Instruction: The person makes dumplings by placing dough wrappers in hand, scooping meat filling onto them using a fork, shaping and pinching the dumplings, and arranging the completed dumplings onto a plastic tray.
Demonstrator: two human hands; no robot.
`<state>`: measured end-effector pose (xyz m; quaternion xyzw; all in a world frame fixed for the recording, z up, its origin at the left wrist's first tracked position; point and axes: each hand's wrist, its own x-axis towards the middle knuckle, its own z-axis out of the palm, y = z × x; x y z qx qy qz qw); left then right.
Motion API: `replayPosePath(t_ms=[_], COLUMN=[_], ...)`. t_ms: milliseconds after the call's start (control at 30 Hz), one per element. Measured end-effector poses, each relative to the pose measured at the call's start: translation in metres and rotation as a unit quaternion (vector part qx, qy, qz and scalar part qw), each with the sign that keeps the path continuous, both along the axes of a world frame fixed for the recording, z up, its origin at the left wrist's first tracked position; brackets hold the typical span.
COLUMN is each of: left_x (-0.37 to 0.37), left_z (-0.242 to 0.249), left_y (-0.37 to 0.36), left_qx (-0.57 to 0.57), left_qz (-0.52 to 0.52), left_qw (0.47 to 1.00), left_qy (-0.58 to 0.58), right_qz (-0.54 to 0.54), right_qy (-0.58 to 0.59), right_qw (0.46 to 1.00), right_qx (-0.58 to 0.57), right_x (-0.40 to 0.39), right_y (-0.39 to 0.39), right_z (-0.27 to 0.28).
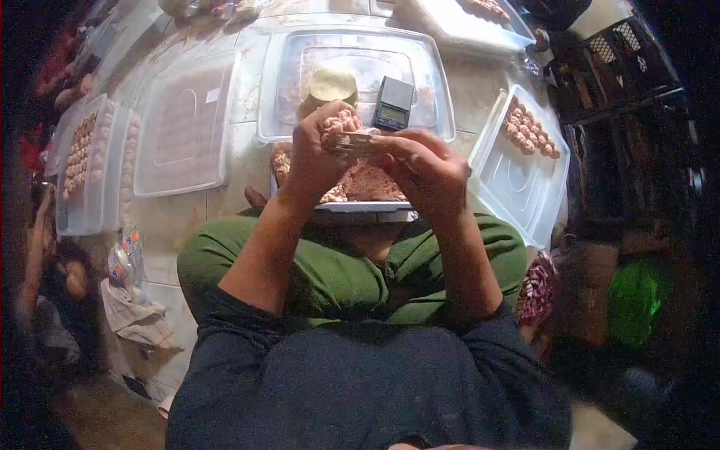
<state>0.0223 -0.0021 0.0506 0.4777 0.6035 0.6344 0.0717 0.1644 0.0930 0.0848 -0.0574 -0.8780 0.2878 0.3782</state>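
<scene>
- Our dark shirt fills the foreground, nearest us.
- Green trousers cross beyond it; we sit low at the tiled floor.
- Ahead stands a clear container; rightward, a clear tray carries pinkish balls, probably set aside for elbow room.
- Below our hands lies pinkish mixture, likely placed to catch scraps; they partly hide it.
- Our left hand is clamped on a pink lump; our right hand pinches a pale strip, kind unclear.
- Yellowish pot and dark scale stand just beyond, perhaps for easy reach.
</scene>
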Motion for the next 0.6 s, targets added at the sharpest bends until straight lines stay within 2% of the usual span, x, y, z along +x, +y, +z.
replayPosePath(t_ms=[33, 100, 200, 300, 333, 400, 533, 600], left_x=[0.004, -0.001, -0.001, 0.000, -0.001, 0.003, 0.004, -0.002], left_z=[0.000, -0.011, -0.015, -0.022, -0.024, -0.020, -0.015, -0.023], left_y=[0.001, 0.004, 0.001, 0.006, 0.005, 0.004, 0.000, -0.001], left_qx=[0.033, 0.035, -0.001, 0.013, -0.007, 0.003, -0.015, -0.051], left_qz=[0.027, 0.021, 0.016, 0.059, 0.102, 0.094, 0.082, 0.080], left_qw=[0.998, 0.999, 0.999, 0.998, 0.989, 0.991, 0.994, 0.989], left_qy=[0.036, 0.022, -0.047, 0.021, 0.103, 0.092, 0.070, 0.112], right_qz=[0.005, 0.009, 0.010, 0.009, 0.001, -0.005, 0.005, 0.015], right_qy=[0.000, -0.015, -0.053, -0.052, -0.034, -0.009, -0.046, -0.053], right_qw=[1.000, 0.999, 0.997, 0.997, 0.997, 0.998, 0.996, 0.994], right_qx=[-0.014, -0.033, -0.045, -0.062, -0.069, -0.065, -0.077, -0.089], right_x=[-0.003, -0.005, 0.001, 0.008, 0.008, 0.005, 0.003, 0.004], right_y=[0.001, 0.004, 0.010, 0.010, 0.013, 0.017, 0.008, 0.010], right_z=[-0.002, -0.005, -0.001, 0.010, 0.011, 0.006, -0.006, -0.005])
